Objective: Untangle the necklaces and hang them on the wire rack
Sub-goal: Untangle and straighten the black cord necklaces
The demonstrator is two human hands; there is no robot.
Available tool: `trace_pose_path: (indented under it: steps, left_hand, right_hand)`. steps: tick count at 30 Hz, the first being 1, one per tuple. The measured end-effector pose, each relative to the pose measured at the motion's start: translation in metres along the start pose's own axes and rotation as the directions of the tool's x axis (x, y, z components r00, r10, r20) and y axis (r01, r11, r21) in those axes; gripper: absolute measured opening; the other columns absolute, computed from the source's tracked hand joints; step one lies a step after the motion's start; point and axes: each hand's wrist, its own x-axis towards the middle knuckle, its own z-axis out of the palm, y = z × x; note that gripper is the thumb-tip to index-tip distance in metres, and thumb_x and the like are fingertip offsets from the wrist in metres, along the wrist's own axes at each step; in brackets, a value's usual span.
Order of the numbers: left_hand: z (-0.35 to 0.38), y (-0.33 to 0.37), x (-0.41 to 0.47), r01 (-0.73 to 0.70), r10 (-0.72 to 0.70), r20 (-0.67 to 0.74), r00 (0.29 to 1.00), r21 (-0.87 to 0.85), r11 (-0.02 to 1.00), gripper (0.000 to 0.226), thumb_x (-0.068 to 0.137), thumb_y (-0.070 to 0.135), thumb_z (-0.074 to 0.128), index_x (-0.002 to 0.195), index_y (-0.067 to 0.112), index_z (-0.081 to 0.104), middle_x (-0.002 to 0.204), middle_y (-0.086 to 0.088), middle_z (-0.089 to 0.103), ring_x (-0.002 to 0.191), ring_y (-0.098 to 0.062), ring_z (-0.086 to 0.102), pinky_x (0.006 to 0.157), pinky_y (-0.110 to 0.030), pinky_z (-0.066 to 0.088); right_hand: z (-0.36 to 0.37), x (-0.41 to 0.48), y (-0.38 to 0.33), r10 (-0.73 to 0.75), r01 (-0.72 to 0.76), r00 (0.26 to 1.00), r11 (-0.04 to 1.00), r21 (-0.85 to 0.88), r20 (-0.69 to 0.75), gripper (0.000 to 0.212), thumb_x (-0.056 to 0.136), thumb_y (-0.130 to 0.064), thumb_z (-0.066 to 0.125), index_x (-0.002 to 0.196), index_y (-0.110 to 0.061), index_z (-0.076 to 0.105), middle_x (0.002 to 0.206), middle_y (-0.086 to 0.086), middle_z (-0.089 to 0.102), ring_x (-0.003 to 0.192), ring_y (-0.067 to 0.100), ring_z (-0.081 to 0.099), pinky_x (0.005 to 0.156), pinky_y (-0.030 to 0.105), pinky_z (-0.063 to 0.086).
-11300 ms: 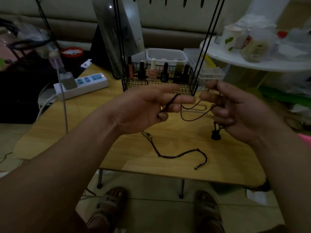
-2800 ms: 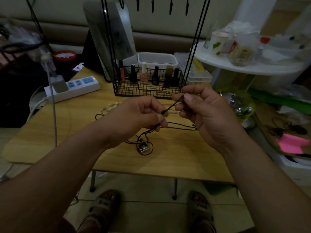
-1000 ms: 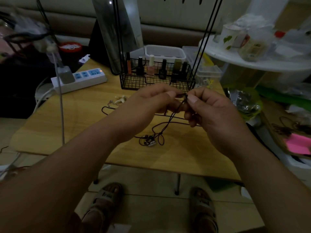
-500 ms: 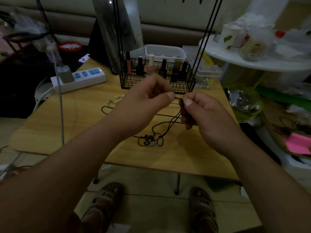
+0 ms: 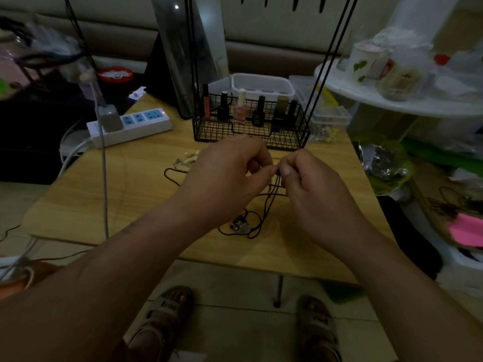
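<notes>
The fingers (image 5: 269,170) of the two hands meet tip to tip just in front of the wire rack (image 5: 251,133), thumb and forefinger of each clamped on the same short stretch of a black cord necklace (image 5: 271,202). The left hand (image 5: 230,178) pinches it from one side and the right hand (image 5: 316,192) from the other, thumbnail turned up, and the two pinches almost touch. Whether a knot sits between the fingertips I cannot tell, as the thumbs hide it. From there the cord drops in a few close strands to the table (image 5: 125,202), landing further out from the rack's front than the hands. It ends in a loose heap of loops around a small metallic pendant (image 5: 239,226), which lies on the wood. Another loop of black cord (image 5: 169,176) shows past the left wrist, in front of the rack's left corner. A pale chain necklace (image 5: 187,160) lies beside that loop, a little nearer the rack. The rack's basket holds a row of nail polish bottles (image 5: 240,107) standing upright, and its thin black uprights rise out of view. To the left of the rack a white power strip (image 5: 136,124) rests on the table with a grey plug in it.
</notes>
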Motion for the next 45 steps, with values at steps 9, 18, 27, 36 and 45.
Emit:
trace_pose_path:
  steps: [9, 18, 27, 36, 45]
  left_hand:
    - [0.000, 0.000, 0.000, 0.118, -0.113, 0.049, 0.992, -0.126, 0.985, 0.007, 0.096, 0.028, 0.068, 0.090, 0.024, 0.072, 0.080, 0.009, 0.066, 0.078, -0.009, 0.062, 0.068, -0.033, 0.049]
    - [-0.003, 0.002, 0.004, 0.247, -0.205, 0.154, 0.967, -0.340, 0.907, 0.008, 0.097, 0.017, 0.069, 0.089, 0.016, 0.071, 0.070, 0.004, 0.063, 0.056, 0.000, 0.048, 0.052, -0.015, 0.040]
    - [-0.011, 0.002, 0.006, 0.287, -0.273, 0.091, 0.958, -0.353, 0.891, 0.012, 0.097, 0.023, 0.067, 0.087, 0.018, 0.070, 0.074, -0.004, 0.067, 0.062, -0.005, 0.054, 0.055, -0.019, 0.045]
    - [-0.004, 0.002, -0.001, 0.231, -0.211, 0.113, 0.971, -0.211, 0.950, 0.007, 0.093, 0.027, 0.075, 0.090, 0.026, 0.070, 0.074, 0.007, 0.069, 0.065, -0.004, 0.062, 0.052, -0.015, 0.046]
    - [-0.004, 0.002, -0.002, 0.180, -0.166, 0.092, 0.982, -0.175, 0.968, 0.007, 0.097, 0.025, 0.069, 0.090, 0.023, 0.070, 0.073, 0.006, 0.069, 0.068, -0.006, 0.064, 0.056, -0.023, 0.050]
  right_hand:
    - [0.002, 0.000, 0.000, -0.076, 0.073, 0.997, 0.992, -0.104, -0.028, 0.010, 0.107, -0.028, 0.043, 0.101, -0.028, 0.051, 0.096, -0.013, 0.054, 0.087, 0.004, 0.050, 0.071, 0.037, 0.045]
    - [0.001, 0.000, 0.000, -0.095, 0.096, 0.994, 0.995, 0.006, -0.060, 0.009, 0.106, -0.024, 0.047, 0.101, -0.025, 0.054, 0.089, -0.015, 0.053, 0.081, 0.001, 0.050, 0.062, 0.027, 0.035]
    - [0.000, 0.001, 0.003, -0.096, 0.093, 0.991, 0.995, -0.036, -0.089, 0.009, 0.106, -0.025, 0.047, 0.100, -0.027, 0.053, 0.089, -0.016, 0.053, 0.082, 0.000, 0.050, 0.063, 0.027, 0.039]
    - [0.003, 0.002, -0.001, -0.122, 0.111, 0.987, 0.988, -0.107, -0.108, 0.007, 0.106, -0.028, 0.049, 0.100, -0.028, 0.053, 0.091, -0.015, 0.052, 0.084, 0.000, 0.050, 0.063, 0.024, 0.039]
    - [0.004, 0.001, -0.004, -0.154, 0.132, 0.984, 0.967, -0.218, -0.086, 0.006, 0.104, -0.028, 0.048, 0.102, -0.026, 0.053, 0.094, -0.012, 0.053, 0.078, 0.007, 0.049, 0.063, 0.034, 0.044]
